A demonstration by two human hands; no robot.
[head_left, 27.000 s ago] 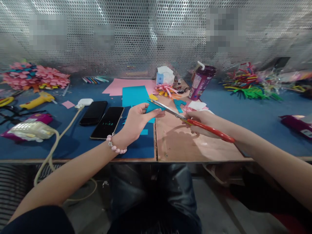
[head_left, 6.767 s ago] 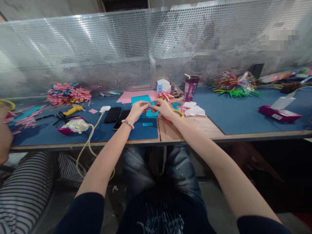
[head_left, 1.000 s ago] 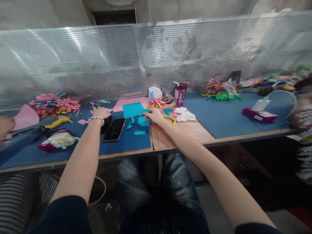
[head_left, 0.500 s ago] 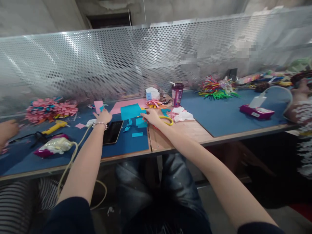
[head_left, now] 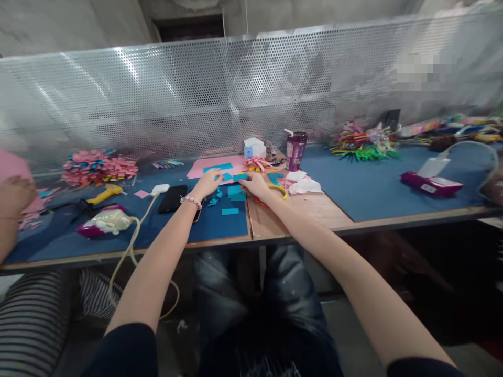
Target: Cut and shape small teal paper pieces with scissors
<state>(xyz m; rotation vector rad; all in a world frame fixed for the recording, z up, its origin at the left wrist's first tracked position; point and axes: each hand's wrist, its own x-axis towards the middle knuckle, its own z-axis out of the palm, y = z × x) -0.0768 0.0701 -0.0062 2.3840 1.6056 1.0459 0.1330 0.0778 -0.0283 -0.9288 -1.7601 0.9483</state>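
My left hand [head_left: 209,183], with a beaded bracelet at the wrist, reaches over the blue mat with fingers bent together at a small blue paper piece [head_left: 227,177]. Opposite it, my right hand [head_left: 255,186] pinches a blue paper strip [head_left: 239,178]. Behind them lies a pink paper sheet [head_left: 194,168] with a blue strip [head_left: 220,167] on it. More cut blue paper [head_left: 236,192] and crumpled blue scraps [head_left: 214,198] rest just in front of my fingers. Yellow-handled scissors [head_left: 283,191] lie partly hidden under my right forearm.
A black phone [head_left: 173,199], a white plug block [head_left: 160,189] and a yellow glue gun [head_left: 105,193] lie at the left. A purple cup [head_left: 296,152] and white tissue [head_left: 304,185] stand right of centre. Another person's hand [head_left: 15,196] is at the left edge.
My left hand has moved right, from near the plug block to the blue paper. The pink piece at its fingers is gone from there. The large blue sheet no longer shows whole.
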